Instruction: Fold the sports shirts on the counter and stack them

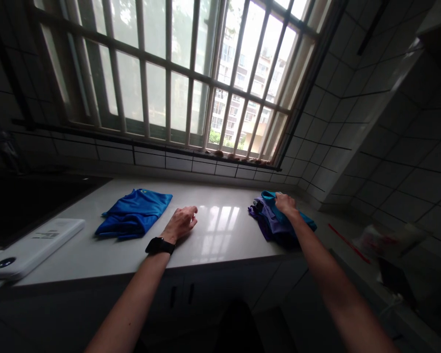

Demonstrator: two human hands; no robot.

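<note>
My right hand (285, 202) is closed on the teal garment (268, 197) lying on top of a small pile at the right of the counter. Under it are a lavender garment (270, 215) and a dark purple one (261, 228), folded and loosely stacked. My left hand (183, 220) rests low over the counter, fingers loosely bent and slightly apart, holding nothing. A black watch (160, 245) is on that wrist. Left of this hand lies a folded blue garment (134, 213), apart from the fingers, with a small yellow-green mark near its far edge.
The white counter (206, 196) runs beneath a barred window (191, 73). At its left stand a white power-bank-like device (40, 245) and a dark sink (33, 196). A red strip (349, 242) and a clear plastic bag (375, 240) lie at the right.
</note>
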